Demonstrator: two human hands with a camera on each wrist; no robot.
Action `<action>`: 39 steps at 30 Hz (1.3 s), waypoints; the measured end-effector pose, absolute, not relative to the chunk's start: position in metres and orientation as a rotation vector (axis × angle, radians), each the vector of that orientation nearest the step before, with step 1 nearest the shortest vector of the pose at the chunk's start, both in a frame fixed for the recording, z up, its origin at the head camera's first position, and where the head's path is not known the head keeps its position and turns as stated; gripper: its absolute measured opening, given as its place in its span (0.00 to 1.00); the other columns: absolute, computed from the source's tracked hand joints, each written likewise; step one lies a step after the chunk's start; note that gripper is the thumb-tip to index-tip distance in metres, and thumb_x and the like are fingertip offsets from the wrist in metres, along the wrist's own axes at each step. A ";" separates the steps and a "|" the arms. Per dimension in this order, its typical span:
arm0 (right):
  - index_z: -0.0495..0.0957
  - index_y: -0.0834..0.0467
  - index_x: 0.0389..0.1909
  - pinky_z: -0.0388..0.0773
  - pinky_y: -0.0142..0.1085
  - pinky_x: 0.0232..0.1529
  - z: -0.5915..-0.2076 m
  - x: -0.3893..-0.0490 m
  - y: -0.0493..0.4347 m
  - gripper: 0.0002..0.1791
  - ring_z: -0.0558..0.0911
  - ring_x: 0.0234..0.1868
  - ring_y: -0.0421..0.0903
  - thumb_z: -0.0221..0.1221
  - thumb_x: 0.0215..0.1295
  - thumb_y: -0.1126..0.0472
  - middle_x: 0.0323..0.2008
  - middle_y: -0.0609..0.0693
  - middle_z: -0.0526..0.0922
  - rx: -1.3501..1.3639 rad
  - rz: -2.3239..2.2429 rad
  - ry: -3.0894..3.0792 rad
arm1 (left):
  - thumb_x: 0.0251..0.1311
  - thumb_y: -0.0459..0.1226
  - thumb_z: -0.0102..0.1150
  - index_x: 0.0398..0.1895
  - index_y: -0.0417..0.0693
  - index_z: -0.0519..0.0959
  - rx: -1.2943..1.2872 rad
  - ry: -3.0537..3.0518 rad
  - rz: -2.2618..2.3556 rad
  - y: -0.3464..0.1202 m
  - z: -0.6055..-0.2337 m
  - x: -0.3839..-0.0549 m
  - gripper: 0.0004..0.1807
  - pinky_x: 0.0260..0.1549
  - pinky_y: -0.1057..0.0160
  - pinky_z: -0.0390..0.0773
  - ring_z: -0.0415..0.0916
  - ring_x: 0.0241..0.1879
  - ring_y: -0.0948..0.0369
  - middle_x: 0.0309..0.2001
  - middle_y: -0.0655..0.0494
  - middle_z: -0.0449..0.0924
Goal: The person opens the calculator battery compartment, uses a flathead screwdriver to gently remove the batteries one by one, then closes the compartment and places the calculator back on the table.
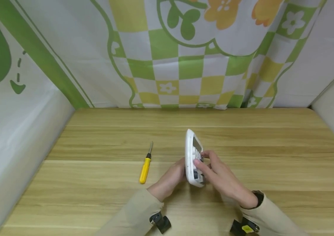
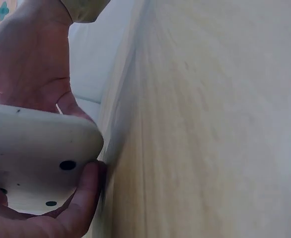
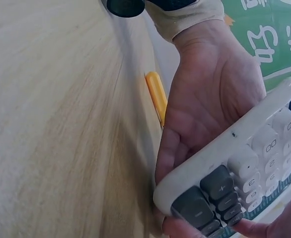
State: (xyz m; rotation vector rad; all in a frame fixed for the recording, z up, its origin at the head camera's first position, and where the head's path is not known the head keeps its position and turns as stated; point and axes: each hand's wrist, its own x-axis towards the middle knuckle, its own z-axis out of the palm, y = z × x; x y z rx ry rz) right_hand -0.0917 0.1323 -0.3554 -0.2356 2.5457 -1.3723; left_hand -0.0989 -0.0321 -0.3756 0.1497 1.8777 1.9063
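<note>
A white calculator (image 1: 189, 157) with white and dark keys stands tilted on edge above the table. Its back, with small dark feet, faces left. My left hand (image 1: 168, 180) grips it from the back near one end. In the left wrist view, left fingers (image 2: 88, 186) curl round a corner. On the key side, my right hand (image 1: 224, 178) has its thumb and forefinger against the face, partly bent. One right fingertip (image 3: 247, 227) meets the dark keys in the right wrist view. The calculator body hides other fingertips.
A yellow-handled screwdriver (image 1: 145, 168) lies left of the hands, its tip pointing away. The wooden table (image 1: 273, 141) ends at a patterned cloth (image 1: 164, 72) at the back. White side walls stand left and right.
</note>
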 end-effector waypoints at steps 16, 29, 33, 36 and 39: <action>0.59 0.66 0.65 0.83 0.41 0.32 -0.355 -0.088 0.136 0.28 0.80 0.50 0.59 0.35 0.77 0.49 0.57 0.69 0.72 -0.378 -1.695 2.274 | 0.74 0.51 0.29 0.66 0.33 0.62 0.018 1.702 1.979 -0.030 -0.372 -0.098 0.33 0.48 0.58 0.75 0.74 0.47 0.58 0.54 0.38 0.73; 0.51 0.74 0.69 0.83 0.47 0.36 -0.349 -0.086 0.146 0.33 0.84 0.46 0.51 0.28 0.79 0.49 0.56 0.78 0.70 -0.498 -1.820 2.086 | 0.71 0.57 0.37 0.68 0.32 0.59 -0.022 1.764 1.952 -0.033 -0.374 -0.104 0.39 0.63 0.42 0.64 0.60 0.66 0.44 0.67 0.37 0.61; 0.53 0.77 0.66 0.83 0.47 0.37 -0.346 -0.087 0.149 0.33 0.84 0.42 0.40 0.28 0.79 0.51 0.53 0.78 0.71 -0.522 -1.850 2.066 | 0.66 0.61 0.43 0.65 0.33 0.60 -0.106 1.836 1.907 -0.034 -0.375 -0.103 0.41 0.62 0.45 0.66 0.64 0.62 0.48 0.63 0.39 0.63; 0.58 0.76 0.64 0.83 0.41 0.38 -0.341 -0.087 0.152 0.32 0.83 0.42 0.37 0.31 0.78 0.51 0.51 0.73 0.74 -0.429 -1.837 2.121 | 0.63 0.63 0.46 0.65 0.37 0.59 -0.154 1.876 1.881 -0.035 -0.375 -0.104 0.43 0.61 0.47 0.66 0.65 0.59 0.50 0.61 0.41 0.64; 0.60 0.72 0.65 0.81 0.35 0.39 -0.337 -0.088 0.155 0.31 0.81 0.42 0.35 0.33 0.77 0.50 0.51 0.67 0.75 -0.336 -1.802 2.171 | 0.61 0.64 0.48 0.65 0.39 0.58 -0.159 1.895 1.867 -0.036 -0.375 -0.105 0.43 0.59 0.48 0.68 0.67 0.58 0.52 0.60 0.43 0.65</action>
